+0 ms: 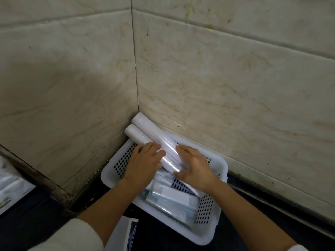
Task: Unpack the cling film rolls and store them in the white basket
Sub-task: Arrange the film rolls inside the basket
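Head view: your left hand [143,160] and right hand [194,166] lie flat on two rolls [154,140], fingers [154,151] loosely spread and pressing, not pinching. The rolls are longer than the basket [222,166] is wide, so they sit slanted, far ends poking over the rim into the wall corner [136,98]. You seem to be bedding them down on the packets [172,198] already inside. The basket sits on the dark surface [253,214], tucked into that corner.
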The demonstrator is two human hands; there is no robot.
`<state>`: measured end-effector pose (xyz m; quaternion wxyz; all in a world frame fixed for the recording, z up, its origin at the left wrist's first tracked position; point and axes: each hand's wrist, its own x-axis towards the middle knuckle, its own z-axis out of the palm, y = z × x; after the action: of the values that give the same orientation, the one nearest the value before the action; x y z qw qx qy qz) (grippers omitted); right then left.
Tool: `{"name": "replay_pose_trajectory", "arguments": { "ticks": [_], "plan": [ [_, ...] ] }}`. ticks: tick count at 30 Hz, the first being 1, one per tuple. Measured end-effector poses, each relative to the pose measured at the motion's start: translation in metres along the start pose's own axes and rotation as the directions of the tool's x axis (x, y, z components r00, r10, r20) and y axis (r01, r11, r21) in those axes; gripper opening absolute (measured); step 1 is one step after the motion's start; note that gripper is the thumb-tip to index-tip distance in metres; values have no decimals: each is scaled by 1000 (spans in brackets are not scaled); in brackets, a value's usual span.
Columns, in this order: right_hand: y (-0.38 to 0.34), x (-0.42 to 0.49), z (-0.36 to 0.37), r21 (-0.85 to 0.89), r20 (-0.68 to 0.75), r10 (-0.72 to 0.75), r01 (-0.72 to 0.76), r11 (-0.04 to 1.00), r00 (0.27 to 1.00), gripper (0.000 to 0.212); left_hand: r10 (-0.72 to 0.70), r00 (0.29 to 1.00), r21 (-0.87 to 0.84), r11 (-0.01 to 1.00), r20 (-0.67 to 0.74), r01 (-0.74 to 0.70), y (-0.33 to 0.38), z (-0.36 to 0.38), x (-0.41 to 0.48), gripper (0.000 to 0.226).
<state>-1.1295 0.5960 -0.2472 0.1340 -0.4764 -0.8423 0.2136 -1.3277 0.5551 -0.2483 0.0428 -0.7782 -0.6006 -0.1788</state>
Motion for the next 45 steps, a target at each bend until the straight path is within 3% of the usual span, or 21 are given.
{"name": "replay_pose_trajectory", "arguments": {
  "ticks": [4, 7, 8, 10, 11, 12, 14, 18, 21, 24, 28, 32, 36, 40, 45],
  "plan": [
    [-4, -7, -4, -80, 20, -1, 3, 997, 1000, 79, -40, 999, -229, 973, 14, 42, 1, -7, -4, 29],
    [-16, -14, -13, 66, -114, -30, 38, 997, 993, 57, -128, 990, -376, 922, -62, 95, -12, -13, -18, 25],
    [-21, -19, -18, 138, -90, -24, 36, 990, 996, 50, -151, 986, -394, 912, -76, 109, -18, -13, -25, 24],
    [-29, -31, -23, 207, 137, -23, -5, 978, 990, 42, -191, 982, -420, 891, -2, 173, -29, -11, -37, 27],
    [-33, -37, -22, 160, 282, -22, -24, 987, 959, 45, -206, 975, -427, 876, 88, 224, -32, -10, -41, 31],
    [-37, -42, -18, 62, 398, -6, -20, 998, 918, 49, -207, 960, -422, 866, 186, 269, -34, -8, -41, 36],
    [-42, -49, -9, -135, 485, 56, 11, 991, 873, 50, -165, 927, -349, 892, 337, 286, -36, -3, -34, 46],
    [-44, -49, 12, -343, 443, 139, 24, 939, 885, 54, -117, 843, -159, 960, 525, 232, -33, 11, -16, 60],
    [-44, -48, 25, -396, 435, 160, 29, 918, 886, 52, -149, 775, -1, 982, 613, 190, -31, 22, -13, 64],
    [-42, -47, 32, -354, 442, 168, -1, 935, 881, 43, -149, 705, 52, 986, 694, 157, -30, 27, -12, 62],
    [-42, -48, 27, -284, 462, 132, 5, 959, 877, 32, -155, 649, 1, 973, 745, 231, -30, 24, -13, 63],
    [-36, -47, -15, 99, 462, 118, -183, 978, 879, 22, -179, 613, -12, 955, 770, 295, -23, 16, -13, 52],
    [-32, -43, -57, 314, 299, 188, -282, 907, 936, 10, -164, 572, -71, 928, 803, 366, -6, 12, -14, 48],
    [-35, -38, -64, 384, 135, 264, -296, 875, 955, 7, -84, 582, -183, 905, 809, 385, 20, 12, -16, 45],
    [-45, -34, -45, 364, 91, 321, -331, 870, 943, 12, -29, 567, -272, 856, 823, 439, 29, 2, -14, 56]
  ]
}}
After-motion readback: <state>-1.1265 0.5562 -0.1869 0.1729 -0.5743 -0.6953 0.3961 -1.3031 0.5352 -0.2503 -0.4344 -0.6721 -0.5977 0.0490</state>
